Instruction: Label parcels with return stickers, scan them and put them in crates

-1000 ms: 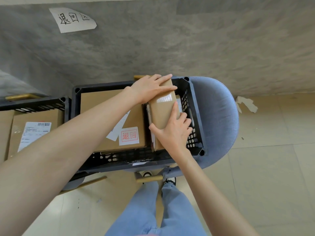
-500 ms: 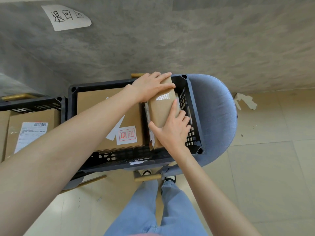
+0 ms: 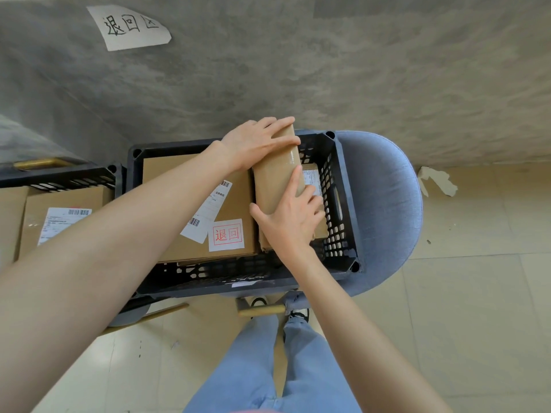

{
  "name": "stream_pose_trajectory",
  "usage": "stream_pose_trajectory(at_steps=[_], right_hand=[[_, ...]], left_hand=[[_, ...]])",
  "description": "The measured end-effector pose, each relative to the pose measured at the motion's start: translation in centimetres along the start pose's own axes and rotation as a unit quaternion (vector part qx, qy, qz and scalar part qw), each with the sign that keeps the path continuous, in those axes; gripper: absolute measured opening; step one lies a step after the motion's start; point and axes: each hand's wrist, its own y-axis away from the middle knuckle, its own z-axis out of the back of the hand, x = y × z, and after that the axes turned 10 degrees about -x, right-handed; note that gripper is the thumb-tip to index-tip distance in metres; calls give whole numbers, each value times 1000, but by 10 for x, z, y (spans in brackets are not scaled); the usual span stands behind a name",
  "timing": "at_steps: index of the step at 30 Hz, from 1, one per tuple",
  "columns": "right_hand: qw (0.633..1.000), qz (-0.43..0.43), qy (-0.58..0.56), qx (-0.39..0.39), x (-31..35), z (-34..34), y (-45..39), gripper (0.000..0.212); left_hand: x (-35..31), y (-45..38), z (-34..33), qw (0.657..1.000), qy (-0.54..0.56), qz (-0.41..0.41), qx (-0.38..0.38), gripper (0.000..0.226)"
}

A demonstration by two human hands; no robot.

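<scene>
A black plastic crate stands on a blue chair. In its left part lies a large cardboard box with a shipping label and a red-printed return sticker. A narrow brown parcel stands on edge in the crate's right part. My left hand holds its far end, fingers laid over the top. My right hand grips its near end, thumb on the left face, index finger along the top. Another parcel with a white label lies partly hidden beneath.
A second black crate at the left holds a labelled cardboard box. A grey wall with a handwritten paper sign rises right behind the crates. Torn paper lies on the tiled floor to the right.
The narrow parcel has turned a little between my hands, its taped face now facing right. My left forearm has shifted and uncovered the large box's shipping label.
</scene>
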Motion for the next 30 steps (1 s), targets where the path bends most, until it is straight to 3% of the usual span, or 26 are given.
stream_pose_trajectory(at_steps=[18,30], right_hand=[[1000,17,-22,-6,-6,14,2,109],[995,95,3,-23,-25,48,19,87]], left_hand=[[-3,22,31,996,-83,19,6,91],[-36,71,84,994,-76,79,14,51]])
